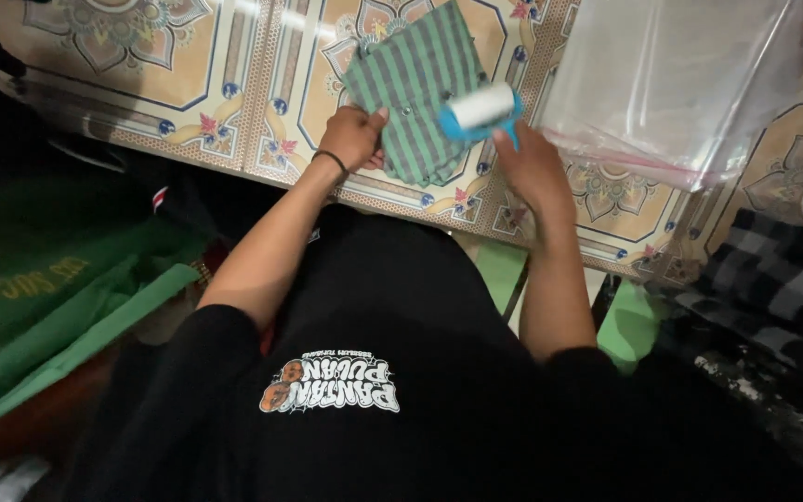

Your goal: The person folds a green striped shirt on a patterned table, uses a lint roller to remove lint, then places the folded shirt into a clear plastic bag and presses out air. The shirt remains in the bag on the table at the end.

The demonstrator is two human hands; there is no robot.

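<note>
Green cloth (58, 307) lies bunched at the far left, beside your black shirt. Moving right, your left hand (353, 138) presses down on the near left edge of the folded green striped garment (413, 88), fingers curled over its hem, on the patterned floor tiles (188, 74). Your right hand (533, 172) grips the blue handle of the lint roller (482, 107), whose white roll rests on the garment's right side. Farther right lies a clear plastic bag (671, 79), then dark checked fabric (773, 279).
</note>
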